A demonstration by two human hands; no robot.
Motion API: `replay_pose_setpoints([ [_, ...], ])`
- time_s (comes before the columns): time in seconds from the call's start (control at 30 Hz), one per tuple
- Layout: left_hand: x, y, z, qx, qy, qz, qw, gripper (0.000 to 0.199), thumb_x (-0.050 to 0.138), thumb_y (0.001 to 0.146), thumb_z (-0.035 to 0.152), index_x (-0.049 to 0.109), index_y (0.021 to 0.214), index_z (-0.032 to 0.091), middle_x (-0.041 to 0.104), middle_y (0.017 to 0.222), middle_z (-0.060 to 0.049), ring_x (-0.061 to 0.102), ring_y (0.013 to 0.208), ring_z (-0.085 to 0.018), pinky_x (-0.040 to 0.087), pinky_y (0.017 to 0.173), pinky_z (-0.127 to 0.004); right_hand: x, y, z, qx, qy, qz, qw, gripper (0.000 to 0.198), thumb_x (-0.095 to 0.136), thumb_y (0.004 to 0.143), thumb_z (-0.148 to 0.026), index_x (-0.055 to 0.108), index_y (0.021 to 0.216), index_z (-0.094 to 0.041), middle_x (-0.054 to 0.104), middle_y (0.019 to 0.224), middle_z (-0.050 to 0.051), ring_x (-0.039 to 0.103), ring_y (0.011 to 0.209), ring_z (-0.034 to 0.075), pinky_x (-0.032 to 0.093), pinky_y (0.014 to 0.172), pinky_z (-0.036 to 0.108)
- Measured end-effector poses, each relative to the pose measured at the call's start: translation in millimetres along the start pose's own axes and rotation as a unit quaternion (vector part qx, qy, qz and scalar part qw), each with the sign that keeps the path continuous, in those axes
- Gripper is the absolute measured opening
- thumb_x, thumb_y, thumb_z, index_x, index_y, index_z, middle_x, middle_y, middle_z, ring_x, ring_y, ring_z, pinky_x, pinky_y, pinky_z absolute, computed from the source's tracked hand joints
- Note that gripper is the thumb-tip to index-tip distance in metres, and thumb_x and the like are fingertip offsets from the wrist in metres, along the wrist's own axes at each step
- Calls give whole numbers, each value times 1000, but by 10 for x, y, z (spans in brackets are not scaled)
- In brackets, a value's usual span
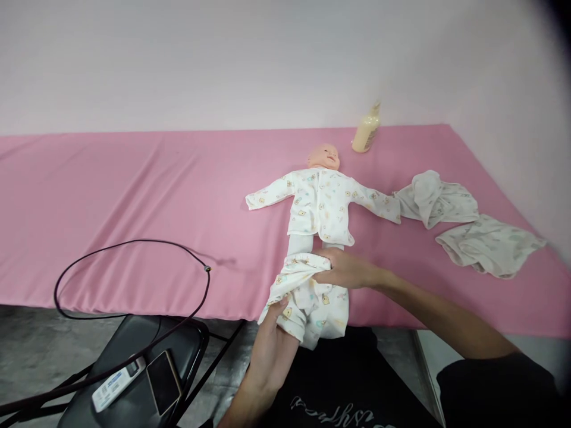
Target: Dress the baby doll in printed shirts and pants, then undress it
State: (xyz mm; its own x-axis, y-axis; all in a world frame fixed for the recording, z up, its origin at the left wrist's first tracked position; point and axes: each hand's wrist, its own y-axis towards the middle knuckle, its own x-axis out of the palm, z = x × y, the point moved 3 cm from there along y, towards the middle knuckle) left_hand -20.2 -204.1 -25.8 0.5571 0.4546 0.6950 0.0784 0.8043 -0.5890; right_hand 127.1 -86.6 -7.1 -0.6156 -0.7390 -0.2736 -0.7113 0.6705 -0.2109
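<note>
On its back on the pink sheet lies a baby doll (324, 156), its head toward the wall. It wears a white printed jacket (319, 202) with both sleeves spread wide. White printed baby pants (319, 306) lie over the lower part of the doll's legs and drape at the table's front edge. My right hand (345, 268) grips the pants by the waistband, its fingertips partly covered by cloth. Lower down, my left hand (272, 345) is closed on a pant leg, thumb on top; its other fingers are hidden under the fabric. The doll's feet are hidden.
A pump bottle (366, 132) of pale yellow liquid stands near the back edge. Crumpled white clothes (446, 199) lie to the right on the pink sheet (134, 196). A black cord (134, 241) loops at left, above a black chair (134, 339) bearing a phone (163, 382) and a white device (116, 383).
</note>
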Motion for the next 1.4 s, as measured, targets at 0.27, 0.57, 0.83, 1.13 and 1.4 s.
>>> replay_pose_setpoints([
  [0.27,3,-27,-35,-1,3,-4,1000,63,59,94,26,42,154,17,63,138,-11,59,131,-27,44,118,-36,73,36,22,11,30,188,982,6,51,78,-17,55,78,-21,59,81,-2,55,74,16,41,65,29],
  [0.57,30,110,-46,27,-7,-3,1000,59,58,94,24,44,151,18,63,137,-12,60,129,-26,45,116,-40,240,56,105,123,232,63,963,51,73,77,-25,58,126,-25,68,110,1,65,102,20,52,84,32],
  [0.83,3,97,-44,-3,-3,-3,1000,59,58,94,25,45,151,17,63,137,-12,61,127,-25,46,114,-38,165,28,8,37,136,-135,981,44,80,77,-34,66,115,-19,70,111,4,67,102,21,54,84,32],
  [1.13,-16,109,-55,10,-15,-13,1000,59,57,94,25,45,151,19,63,137,-10,57,133,-26,43,118,-38,164,142,-52,-46,-101,3,994,11,57,79,-11,52,83,-20,62,82,-1,58,76,15,39,65,27],
  [1.4,-85,14,-112,34,34,-36,998,58,58,95,24,47,152,22,60,142,-8,51,139,-26,35,124,-42,180,176,1,-1,-200,138,970,19,49,77,-9,45,91,-22,55,82,-2,49,72,15,31,64,29],
])
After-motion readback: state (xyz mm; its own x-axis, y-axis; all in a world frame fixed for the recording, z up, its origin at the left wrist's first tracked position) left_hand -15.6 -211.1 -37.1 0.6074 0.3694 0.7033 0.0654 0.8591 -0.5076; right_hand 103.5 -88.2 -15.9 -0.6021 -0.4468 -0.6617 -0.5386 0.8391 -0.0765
